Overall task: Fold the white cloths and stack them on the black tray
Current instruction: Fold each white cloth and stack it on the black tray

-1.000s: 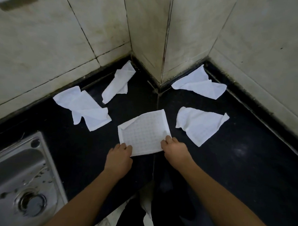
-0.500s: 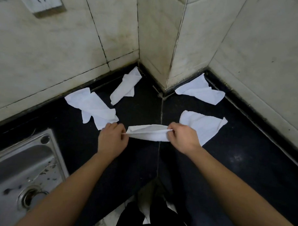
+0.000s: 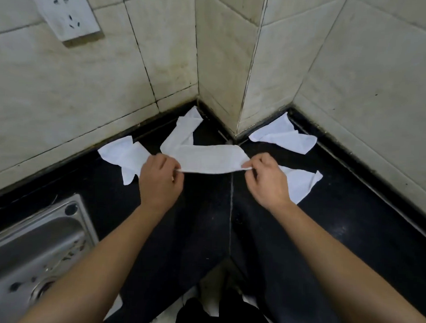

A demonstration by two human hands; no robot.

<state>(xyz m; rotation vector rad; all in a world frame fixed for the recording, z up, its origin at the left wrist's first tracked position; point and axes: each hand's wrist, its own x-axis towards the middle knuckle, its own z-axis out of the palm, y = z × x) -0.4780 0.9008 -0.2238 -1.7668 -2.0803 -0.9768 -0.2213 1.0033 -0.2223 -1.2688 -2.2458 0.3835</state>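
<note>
Spanning both hands: held white cloth (image 3: 212,159), a narrow folded band raised off the desk (image 3: 338,214), directly in front of the projecting wall corner (image 3: 242,109).
- Long axis: left to right across the person, sagging slightly at mid-span.
- Grip: left hand (image 3: 160,181) pinches the band's left end with curled fingers (image 3: 175,171); right hand (image 3: 266,182) pinches the right end likewise.
- Bearing: band lies just beyond the fingertips, toward the corner, with both hands equally near.
- Judgement: the next fold likely brings one end across to the other along that axis.
- Unfolded, on the desk: far-left cloth (image 3: 120,153) and back-left cloth (image 3: 184,129), left of the corner; back-right cloth (image 3: 283,137), right of it; near-right cloth (image 3: 300,183), partly behind the right hand.
- Black tray: not distinguishable.
- Sink (image 3: 35,251): well left of the corner, nearer the person.
</note>
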